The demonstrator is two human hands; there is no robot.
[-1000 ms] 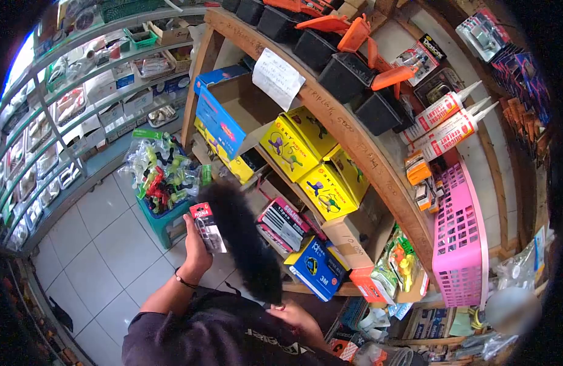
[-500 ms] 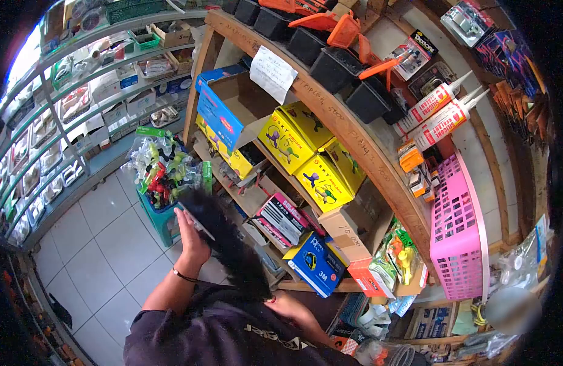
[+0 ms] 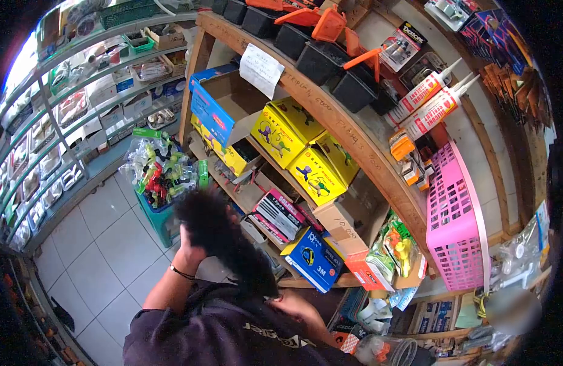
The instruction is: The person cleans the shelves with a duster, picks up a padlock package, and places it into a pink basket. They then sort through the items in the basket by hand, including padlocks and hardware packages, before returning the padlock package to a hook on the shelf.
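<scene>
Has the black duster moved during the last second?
Yes. The black duster swung left: its tip now overlaps the right edge of the teal stool, whereas earlier the tip stood to the right of that stool.

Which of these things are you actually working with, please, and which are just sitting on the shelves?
In use: black duster, gripped by the right hand; left hand raised against its fluff, its grasp hidden.
Lying about: yellow boxes, pink basket, sealant tubes, blue 3M box.

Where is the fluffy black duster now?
Lower centre of the head view: the black duster slants up from the right hand across the left hand, right of the teal stool.
</scene>
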